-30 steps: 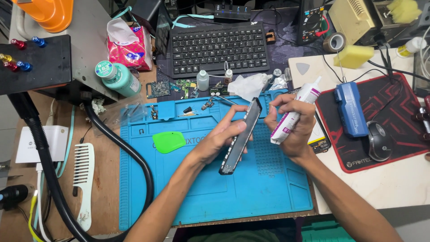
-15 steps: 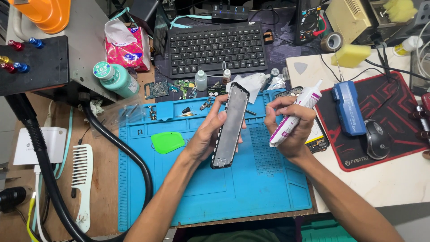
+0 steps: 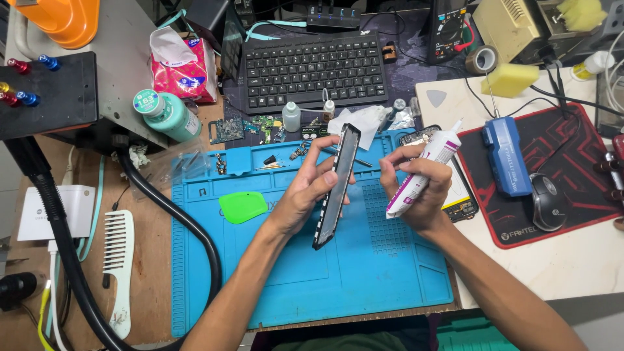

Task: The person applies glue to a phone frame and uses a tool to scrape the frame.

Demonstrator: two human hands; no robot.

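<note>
Blue mat (image 3: 338, 273) filled centre frame | left hand (image 3: 305, 192) gripped the phone frame (image 3: 336, 185) edge-on, mid-frame | right hand (image 3: 416, 188) clenched the white tube (image 3: 422, 170); I judged steady tilt and light squeeze best.

Glossy black glass-faced phone frame (image 3: 337, 185), smooth white plastic glue tube (image 3: 422, 170), matt blue rubbery work mat (image 3: 364, 273), glossy green plastic pick (image 3: 242, 207), matt black plastic keyboard (image 3: 313, 66), crumpled white tissue (image 3: 364, 120), worn wooden bench (image 3: 153, 260)
</note>
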